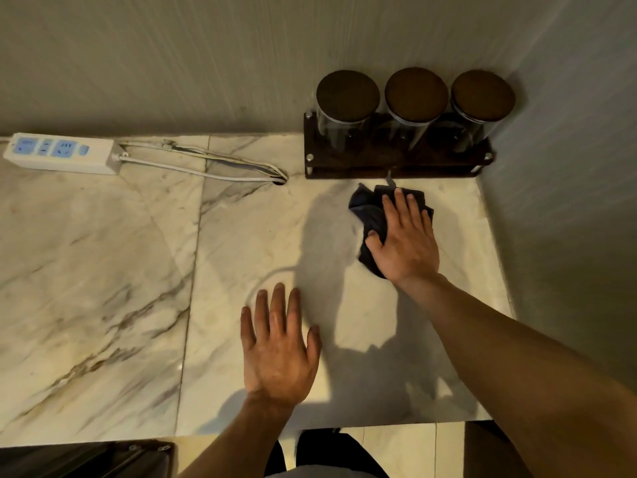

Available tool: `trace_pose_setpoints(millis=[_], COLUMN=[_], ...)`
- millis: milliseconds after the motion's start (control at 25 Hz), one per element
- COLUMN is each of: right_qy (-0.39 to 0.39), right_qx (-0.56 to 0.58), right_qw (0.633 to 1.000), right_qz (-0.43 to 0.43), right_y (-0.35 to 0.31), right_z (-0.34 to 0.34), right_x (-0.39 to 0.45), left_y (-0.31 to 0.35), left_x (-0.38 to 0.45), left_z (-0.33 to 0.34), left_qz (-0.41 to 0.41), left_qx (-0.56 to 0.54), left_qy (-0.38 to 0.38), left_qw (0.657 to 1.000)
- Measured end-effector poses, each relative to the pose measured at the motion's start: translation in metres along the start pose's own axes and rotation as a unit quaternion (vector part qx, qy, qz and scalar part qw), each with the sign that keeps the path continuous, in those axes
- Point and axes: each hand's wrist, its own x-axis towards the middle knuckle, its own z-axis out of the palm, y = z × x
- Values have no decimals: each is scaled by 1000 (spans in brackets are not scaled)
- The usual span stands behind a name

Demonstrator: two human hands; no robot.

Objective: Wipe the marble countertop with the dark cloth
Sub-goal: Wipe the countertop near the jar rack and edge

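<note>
Dark cloth [370, 215] under flat right hand [405, 239]

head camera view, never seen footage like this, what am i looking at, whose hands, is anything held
No machine here. The single picture comes from a wide-angle camera worn on a person's head, looking forward and down, so the two bare arms reaching in from below are the wearer's own. The surface is a marble countertop in a wall corner. The right hand lies flat, fingers straight, pressing a dark cloth onto the marble rather than gripping it. The left hand is spread open nearer the front edge and holds nothing; whether it touches the marble I cannot tell. At the back, three lidded jars stand in a dark rack just beyond the cloth. Far left lies a white power strip.
</note>
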Motion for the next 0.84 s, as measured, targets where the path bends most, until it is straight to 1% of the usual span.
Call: trace_pose_setpoints(millis=[160,240,360,560,840], right_qy=[24,42,44,55,47], right_qx=[27,53,87,105,92], right_qw=[995,985,968,955,952], right_qz=[94,156,230,273,288], right_y=[-10,-15,-21,-24,-24], right_z=[3,4,6,7,15], right_x=[11,13,12,-5,-54], left_y=[-1,0,0,0,-5], left_x=[0,0,1,1,-2], left_z=[0,-1,-1,-3,-2], left_qz=[-2,-1,0,7,38], left_qx=[3,3,-1,-11,-47], left_qy=[-5,-2,6,20,45], left_qw=[1000,1000,1000,1000,997])
